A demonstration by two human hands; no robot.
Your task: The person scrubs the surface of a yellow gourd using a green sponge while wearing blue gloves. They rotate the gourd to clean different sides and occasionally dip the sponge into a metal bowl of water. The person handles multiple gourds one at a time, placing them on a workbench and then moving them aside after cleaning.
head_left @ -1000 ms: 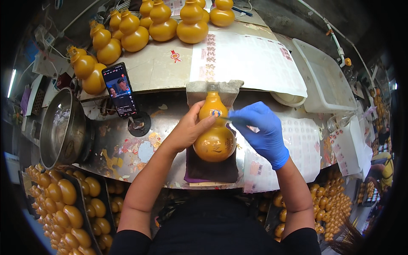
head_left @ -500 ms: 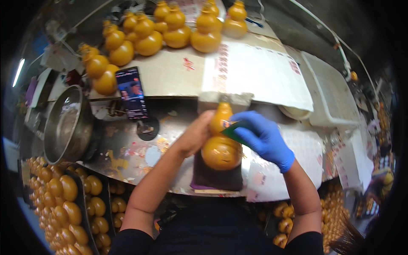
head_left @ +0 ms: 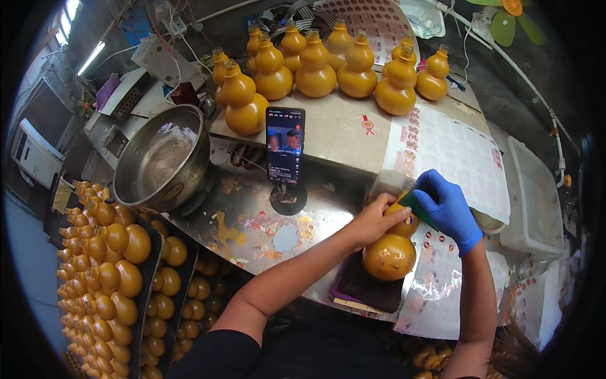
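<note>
An orange gourd-shaped bottle (head_left: 390,252) lies on a dark purple cloth (head_left: 363,287) on the metal worktable (head_left: 252,215). My bare left hand (head_left: 372,218) grips its upper bulb. My right hand (head_left: 445,208), in a blue glove, presses a green scraper (head_left: 413,203) against the bottle's neck. A small round sticker shows on the upper bulb, beside my left thumb.
Several orange gourd bottles (head_left: 315,63) stand along the back of the table. A phone (head_left: 285,145) stands upright on a round base. A steel bowl (head_left: 161,158) sits at left. Sticker sheets (head_left: 454,151) lie at right, beside a white tray (head_left: 536,196). Racks of gourds (head_left: 107,265) fill the lower left.
The view has swung left, so the bottle now sits right of centre. My gloved right hand has brought the green scraper onto the bottle's neck. My left hand keeps its grip.
</note>
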